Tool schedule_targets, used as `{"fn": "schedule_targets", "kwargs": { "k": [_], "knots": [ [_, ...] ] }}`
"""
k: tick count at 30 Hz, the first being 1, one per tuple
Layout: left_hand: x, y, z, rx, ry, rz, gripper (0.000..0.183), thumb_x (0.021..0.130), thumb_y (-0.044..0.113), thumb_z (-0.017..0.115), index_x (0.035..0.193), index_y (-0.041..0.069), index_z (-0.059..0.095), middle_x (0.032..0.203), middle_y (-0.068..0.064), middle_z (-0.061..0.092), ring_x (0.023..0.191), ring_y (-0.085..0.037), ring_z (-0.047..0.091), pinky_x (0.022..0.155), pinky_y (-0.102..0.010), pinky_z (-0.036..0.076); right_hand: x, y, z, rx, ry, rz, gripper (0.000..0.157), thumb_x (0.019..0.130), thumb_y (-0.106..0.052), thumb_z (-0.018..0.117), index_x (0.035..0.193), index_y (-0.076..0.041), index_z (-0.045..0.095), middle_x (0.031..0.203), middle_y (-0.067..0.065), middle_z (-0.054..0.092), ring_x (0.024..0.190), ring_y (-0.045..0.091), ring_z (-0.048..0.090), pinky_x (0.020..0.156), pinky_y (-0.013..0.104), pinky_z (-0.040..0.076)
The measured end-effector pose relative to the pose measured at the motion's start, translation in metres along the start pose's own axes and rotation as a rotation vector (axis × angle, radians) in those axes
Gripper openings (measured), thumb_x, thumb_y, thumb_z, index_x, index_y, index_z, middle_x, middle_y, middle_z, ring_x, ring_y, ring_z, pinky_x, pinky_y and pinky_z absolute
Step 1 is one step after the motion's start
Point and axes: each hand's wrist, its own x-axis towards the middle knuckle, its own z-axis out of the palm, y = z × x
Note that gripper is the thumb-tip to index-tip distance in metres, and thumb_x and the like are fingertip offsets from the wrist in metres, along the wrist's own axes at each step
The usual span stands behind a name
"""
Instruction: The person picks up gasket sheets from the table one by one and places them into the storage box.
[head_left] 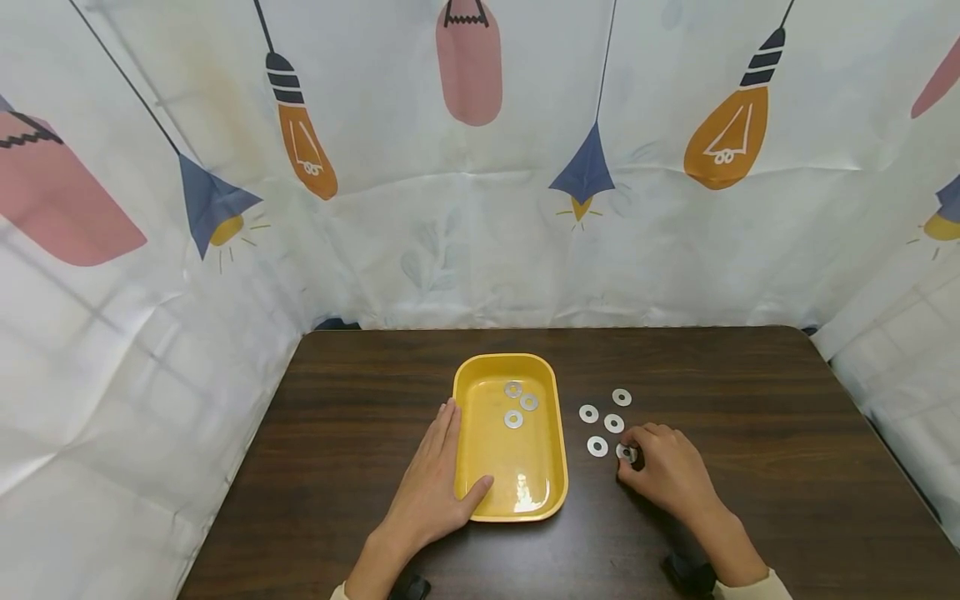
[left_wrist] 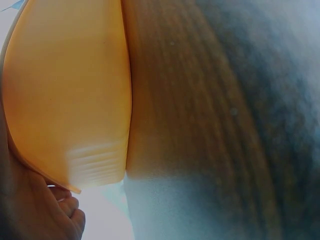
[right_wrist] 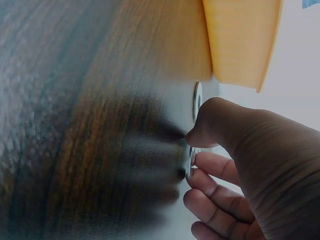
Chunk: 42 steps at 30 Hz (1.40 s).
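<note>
My left hand (head_left: 429, 487) rests along the left side of a yellow tray (head_left: 561, 442), fingers straight and thumb over its near-left rim. Three flat metal washers, one of them a washer (head_left: 513, 419) nearest me, lie inside toward the far end. To the tray's right, my right hand (head_left: 670, 468) pinches a washer (head_left: 625, 452) between thumb and fingers, low over the table. In the right wrist view, that washer (right_wrist: 191, 161) shows edge-on at the fingertips, partly hidden. Several more washers lie flat just beyond, the nearest a washer (head_left: 597, 447) left of the hand.
The dark wood-grain table (head_left: 360, 392) extends on both sides of the tray. A white curtain (head_left: 480, 242) printed with lamps and bulbs hangs behind its far edge and along the sides. Black straps (head_left: 688, 575) show at the wrists.
</note>
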Motion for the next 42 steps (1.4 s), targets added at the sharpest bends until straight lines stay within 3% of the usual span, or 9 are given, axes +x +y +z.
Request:
{"fn": "schedule_targets", "kwargs": {
  "k": [6, 24, 42],
  "knots": [
    [-0.0001, -0.0005, 0.0004, 0.006, -0.005, -0.001, 0.107, 0.094, 0.055, 0.068, 0.171, 0.005, 0.012, 0.181, -0.006, 0.007, 0.168, -0.026, 0.016, 0.133, -0.052, 0.029, 0.0003, 0.0012, 0.0008, 0.012, 0.012, -0.015, 0.016, 0.071, -0.013, 0.084, 0.084, -0.012, 0.075, 0.075, -0.003, 0.067, 0.071, 0.013, 0.057, 0.069, 0.04, 0.052],
    [-0.0006, 0.0, 0.0, 0.004, 0.001, -0.002, 0.107, 0.094, 0.055, 0.068, 0.171, 0.006, 0.012, 0.181, -0.005, 0.007, 0.168, -0.026, 0.016, 0.133, -0.053, 0.029, 0.0007, -0.0002, -0.0005, 0.0, 0.064, -0.091, 0.018, 0.072, -0.013, 0.085, 0.087, -0.011, 0.076, 0.086, 0.004, 0.075, 0.081, 0.024, 0.07, 0.078, 0.048, 0.059],
    [-0.0004, 0.0, -0.0005, 0.0, -0.005, -0.007, 0.107, 0.094, 0.056, 0.068, 0.171, 0.007, 0.011, 0.181, -0.005, 0.007, 0.168, -0.026, 0.017, 0.133, -0.053, 0.029, 0.0091, -0.0054, -0.0067, 0.008, 0.033, -0.086, 0.018, 0.073, -0.015, 0.085, 0.088, -0.013, 0.075, 0.085, 0.001, 0.073, 0.079, 0.02, 0.068, 0.078, 0.047, 0.058]
  ]
}}
